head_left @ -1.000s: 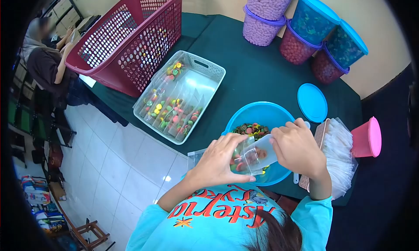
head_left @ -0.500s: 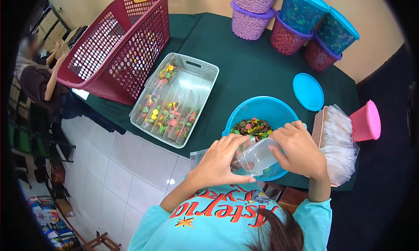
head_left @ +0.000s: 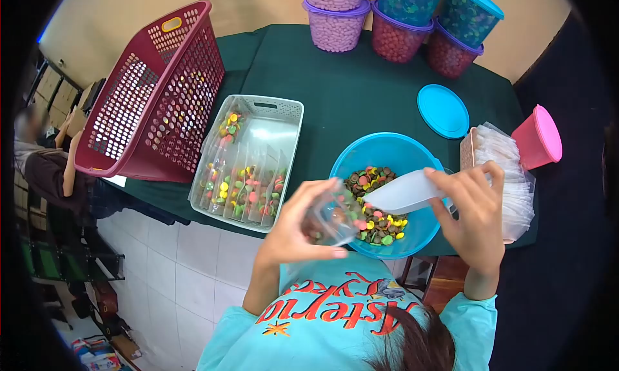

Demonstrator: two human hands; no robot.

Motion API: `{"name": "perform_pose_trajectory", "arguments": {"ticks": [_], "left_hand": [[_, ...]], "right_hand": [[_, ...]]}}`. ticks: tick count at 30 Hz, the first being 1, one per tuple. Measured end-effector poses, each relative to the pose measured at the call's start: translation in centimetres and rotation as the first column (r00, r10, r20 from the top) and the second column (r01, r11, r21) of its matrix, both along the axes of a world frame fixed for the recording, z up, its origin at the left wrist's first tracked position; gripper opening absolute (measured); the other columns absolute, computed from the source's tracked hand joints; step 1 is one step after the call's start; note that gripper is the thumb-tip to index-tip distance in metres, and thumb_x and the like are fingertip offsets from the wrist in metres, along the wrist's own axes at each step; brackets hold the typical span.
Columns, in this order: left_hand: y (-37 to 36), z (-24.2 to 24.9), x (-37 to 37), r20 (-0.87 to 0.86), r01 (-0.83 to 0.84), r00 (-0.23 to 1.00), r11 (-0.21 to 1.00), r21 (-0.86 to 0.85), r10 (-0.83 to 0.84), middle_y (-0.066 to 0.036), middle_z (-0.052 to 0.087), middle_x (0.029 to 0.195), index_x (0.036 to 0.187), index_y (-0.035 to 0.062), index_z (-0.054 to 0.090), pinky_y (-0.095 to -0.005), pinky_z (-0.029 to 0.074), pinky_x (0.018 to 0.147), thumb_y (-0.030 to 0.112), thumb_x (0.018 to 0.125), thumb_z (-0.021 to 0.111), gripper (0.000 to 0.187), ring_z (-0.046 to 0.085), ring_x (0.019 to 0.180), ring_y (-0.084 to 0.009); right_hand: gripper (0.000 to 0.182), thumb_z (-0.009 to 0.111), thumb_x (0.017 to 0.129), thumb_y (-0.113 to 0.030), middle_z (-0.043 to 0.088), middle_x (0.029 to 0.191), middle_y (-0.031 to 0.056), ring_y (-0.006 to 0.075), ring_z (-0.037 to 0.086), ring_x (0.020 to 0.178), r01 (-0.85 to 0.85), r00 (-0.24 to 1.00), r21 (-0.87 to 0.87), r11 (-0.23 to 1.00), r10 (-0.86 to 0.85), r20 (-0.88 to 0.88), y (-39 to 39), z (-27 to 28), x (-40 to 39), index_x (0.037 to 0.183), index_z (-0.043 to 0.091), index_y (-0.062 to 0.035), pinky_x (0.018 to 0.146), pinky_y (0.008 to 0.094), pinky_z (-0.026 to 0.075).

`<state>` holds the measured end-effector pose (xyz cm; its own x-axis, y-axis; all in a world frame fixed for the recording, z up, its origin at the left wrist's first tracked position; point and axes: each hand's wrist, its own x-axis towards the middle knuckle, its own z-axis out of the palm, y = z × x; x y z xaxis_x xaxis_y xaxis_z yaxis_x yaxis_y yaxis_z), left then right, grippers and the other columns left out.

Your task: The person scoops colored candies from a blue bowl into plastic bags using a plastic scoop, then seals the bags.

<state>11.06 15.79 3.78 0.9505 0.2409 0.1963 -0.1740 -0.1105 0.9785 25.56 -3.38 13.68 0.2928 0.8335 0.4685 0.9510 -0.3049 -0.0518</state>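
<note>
My left hand [head_left: 288, 224] is wrapped around a clear plastic bag [head_left: 332, 216] with some candies showing inside. The bag is held at the near left rim of a blue tub [head_left: 371, 144]. In my right hand [head_left: 476, 211] is a translucent white scoop [head_left: 406, 192], its tip pointing left over the tub towards the bag. Loose button-shaped candies [head_left: 385, 230] in brown, yellow, green and pink cover the tub's bottom. Part of them is hidden under the scoop.
Left of the tub is a white tray [head_left: 291, 122] with several filled bags [head_left: 248, 193], beside a maroon basket [head_left: 164, 106]. Empty bags [head_left: 509, 177], a pink container [head_left: 532, 142] and a blue lid [head_left: 443, 111] lie right. Candy tubs [head_left: 400, 39] stand behind. A person [head_left: 55, 168] works far left.
The scoop has come away from the bag's mouth and now sits over the tub, my right hand further right. My left hand has moved left and tilted the bag. The view has shifted.
</note>
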Motion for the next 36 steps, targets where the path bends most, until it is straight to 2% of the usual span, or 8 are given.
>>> {"name": "perform_pose_trajectory", "arguments": {"ticks": [4,6,10,16,18,25,34,36], "left_hand": [[3.1,-2.6,-1.3,0.228,0.112,0.973,0.898,-0.425,-0.013,-0.017,0.038,0.123,0.128,-0.0044,0.028,-0.0358,0.04,0.086,0.057,0.051,0.074,0.109,0.045,0.106,-0.0252],[3.6,-3.3,-1.3,0.549,0.445,0.836,0.57,-0.691,0.013,-0.022,0.034,0.125,0.129,-0.0089,0.017,-0.0386,0.041,0.086,0.071,0.053,0.062,0.119,0.043,0.107,-0.0325],[2.8,-4.6,-0.6,0.647,0.625,0.758,0.369,-0.688,-0.077,-0.026,0.027,0.127,0.13,-0.0096,0.006,-0.0448,0.039,0.088,0.077,0.056,0.052,0.122,0.04,0.108,-0.0388],[0.2,-4.5,-1.8,0.416,0.34,0.904,0.42,-0.842,0.102,-0.022,0.041,0.116,0.127,-0.0076,0.019,-0.0489,0.04,0.081,0.077,0.056,0.052,0.115,0.045,0.099,-0.0342],[-0.4,-4.6,-1.9,0.391,0.305,0.915,0.465,-0.831,0.098,-0.022,0.041,0.115,0.127,-0.0076,0.019,-0.0485,0.041,0.081,0.077,0.056,0.051,0.116,0.046,0.098,-0.0339],[-2.2,-4.6,-2.3,0.249,0.128,0.962,0.624,-0.771,0.11,-0.023,0.039,0.115,0.128,-0.0087,0.019,-0.0471,0.041,0.082,0.082,0.054,0.044,0.12,0.047,0.098,-0.034],[-2.5,-4.8,-2.3,0.24,0.095,0.964,0.69,-0.717,0.118,-0.025,0.035,0.119,0.129,-0.0088,0.018,-0.0485,0.041,0.083,0.083,0.058,0.037,0.118,0.046,0.101,-0.0347],[-2.3,-4.9,-2.2,0.247,0.118,0.965,0.688,-0.716,0.092,-0.025,0.035,0.12,0.129,-0.0087,0.018,-0.0484,0.041,0.083,0.083,0.058,0.037,0.117,0.046,0.101,-0.0349]], "right_hand": [[0.032,0.066,0.065,-0.004,0.055,0.07,0.0031,0.0189,0.05,0.069,0.051,0.993,0.016,0.999,-0.05,-0.103,-0.9,-0.8,1.8,0.095,0.058,-0.0077,0.077,0.036,0.031],[0.031,0.065,0.065,-0.004,0.055,0.071,0.0033,0.0188,0.05,0.07,0.038,0.988,-0.004,0.999,-0.038,-0.148,-0.7,-1.5,2.5,0.095,0.058,-0.0079,0.078,0.0359,0.031],[0.031,0.065,0.066,-0.006,0.058,0.077,0.0042,0.0198,0.051,0.074,-0.04,0.98,-0.116,0.992,0.016,-0.199,0.6,-3.7,3.8,0.095,0.057,-0.0078,0.079,0.0365,0.032],[0.026,0.063,0.065,-0.006,0.059,0.077,0.0074,0.0212,0.052,0.078,-0.153,0.981,-0.393,0.907,0.09,-0.175,3.6,-10.0,6.2,0.09,0.058,-0.0046,0.078,0.0345,0.033],[0.024,0.062,0.061,-0.003,0.059,0.075,0.0081,0.0213,0.053,0.079,-0.033,0.994,-0.58,0.814,0.088,0.066,4.5,-12.2,6.4,0.084,0.058,-0.0027,0.078,0.033,0.033],[0.018,0.061,0.057,-0.001,0.059,0.071,0.0072,0.0212,0.053,0.076,-0.022,0.973,-0.638,0.77,0.163,0.164,5.3,-14.7,5.8,0.075,0.058,-0.0041,0.074,0.0327,0.033],[0.008,0.061,0.061,-0.005,0.06,0.067,0.0131,0.0267,0.058,0.072,-0.338,0.934,-0.668,0.662,0.153,-0.322,5.5,-14.1,6.6,0.069,0.061,-0.0027,0.072,0.0391,0.031],[0.008,0.061,0.06,-0.004,0.06,0.067,0.0136,0.026,0.058,0.071,-0.419,0.897,-0.734,0.535,0.118,-0.425,5.6,-14.4,5.9,0.068,0.061,-0.0024,0.07,0.0382,0.03]]}}
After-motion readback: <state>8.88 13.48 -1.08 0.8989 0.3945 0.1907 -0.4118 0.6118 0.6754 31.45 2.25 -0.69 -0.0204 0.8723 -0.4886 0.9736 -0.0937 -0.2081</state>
